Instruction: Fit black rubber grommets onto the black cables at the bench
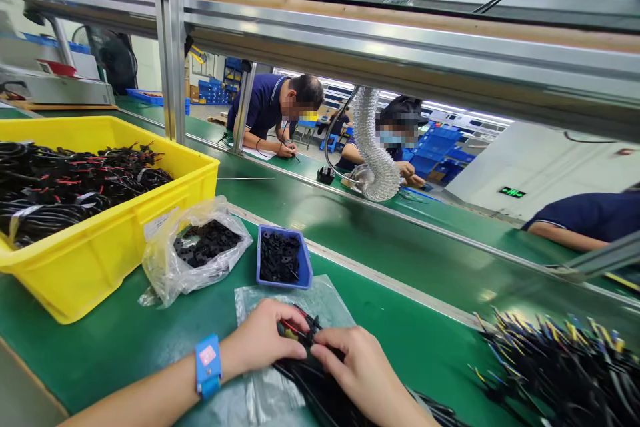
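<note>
My left hand (267, 340), with a blue band on its wrist, has its fingers closed on a black cable with red and black wire ends (299, 321). Touching the same spot from the right, my right hand (355, 363) pinches a small black part (313, 328) on the cable. More black cables (320, 390) run beneath both hands toward the bottom edge. Under them lies a clear plastic bag (327, 297). Just beyond stands a small blue bin (309, 275) of black parts, beside an open plastic bag (170, 273) of similar pieces.
A yellow crate (100, 273) of cables fills the left. Cables with bared coloured ends (560, 360) lie at the right. Behind a metal rail (350, 197), several people work, near a flexible duct (370, 140). A shelf beam (400, 47) crosses above.
</note>
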Motion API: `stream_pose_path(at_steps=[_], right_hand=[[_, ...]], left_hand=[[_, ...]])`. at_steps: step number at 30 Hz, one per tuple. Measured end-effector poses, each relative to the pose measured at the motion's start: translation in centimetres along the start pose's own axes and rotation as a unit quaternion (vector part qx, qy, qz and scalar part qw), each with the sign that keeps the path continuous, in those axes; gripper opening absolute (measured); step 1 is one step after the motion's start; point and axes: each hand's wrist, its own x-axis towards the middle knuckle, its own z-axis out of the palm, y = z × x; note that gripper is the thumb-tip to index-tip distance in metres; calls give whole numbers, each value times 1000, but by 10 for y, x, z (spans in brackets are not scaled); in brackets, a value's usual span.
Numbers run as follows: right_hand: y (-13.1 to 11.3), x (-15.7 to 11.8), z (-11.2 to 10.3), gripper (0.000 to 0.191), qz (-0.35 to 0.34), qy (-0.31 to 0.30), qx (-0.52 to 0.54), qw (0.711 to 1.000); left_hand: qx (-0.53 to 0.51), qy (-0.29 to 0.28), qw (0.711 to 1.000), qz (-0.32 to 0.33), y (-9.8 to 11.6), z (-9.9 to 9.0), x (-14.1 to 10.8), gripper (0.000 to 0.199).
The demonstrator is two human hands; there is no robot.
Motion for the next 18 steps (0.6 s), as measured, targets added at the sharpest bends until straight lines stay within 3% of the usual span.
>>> stream_pose_path(at_steps=[6,10,14,18], right_hand=[[-3,0,0,29,11,-8,-2,1000],[-1,-1,-3,25,15,5,-37,999],[3,8,-9,24,73,17,-150,986],[2,22,-10,18,104,-18,-234,966]], left_hand=[[7,-8,1000,-3,0,-3,1,30],[55,89,992,69,7,-21,1,36],[164,183,960,136,20,-46,6,24],[320,158,913,199,29,-56,25,22]])
